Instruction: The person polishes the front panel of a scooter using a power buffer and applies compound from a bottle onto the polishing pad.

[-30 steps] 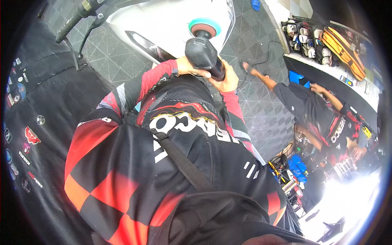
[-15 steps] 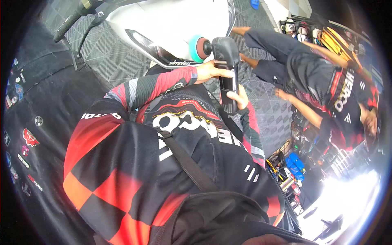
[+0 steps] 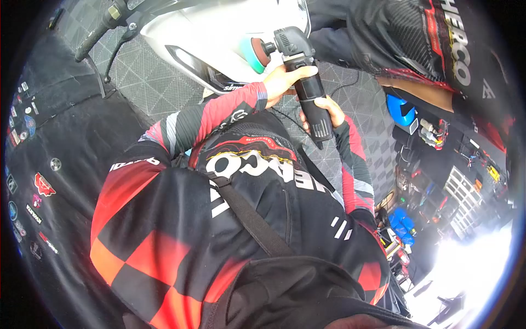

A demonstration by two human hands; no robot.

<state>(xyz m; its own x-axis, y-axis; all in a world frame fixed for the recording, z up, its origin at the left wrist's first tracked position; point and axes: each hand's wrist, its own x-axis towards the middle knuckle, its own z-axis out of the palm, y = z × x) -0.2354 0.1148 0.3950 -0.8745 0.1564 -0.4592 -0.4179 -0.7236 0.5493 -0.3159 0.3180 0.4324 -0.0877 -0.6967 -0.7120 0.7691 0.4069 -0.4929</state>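
A black electric polisher [image 3: 312, 88] is held in front of my chest by both hands. My left hand [image 3: 280, 83] is wrapped round its neck just below the head, with the thumb across the body. My right hand [image 3: 332, 111] grips the rear of the body, near the vents. The round foam pad [image 3: 254, 55], teal and maroon, sits at the white scooter body panel [image 3: 216, 30]; its face is turned left, and firm contact is hard to tell. Below it is a dark lamp strip [image 3: 200, 68] on the panel.
A handlebar grip with a lever [image 3: 104, 33] juts in at upper left. Close by on the right stands another person [image 3: 405, 44] in a black shirt. A cord [image 3: 342, 85] runs over the grey tiled floor [image 3: 361, 134]. Blue items [image 3: 402, 225] lie at right.
The polisher has shifted slightly up and left, and its body leans more. My right hand moved a little right and up. The other person has come closer, towards the upper right.
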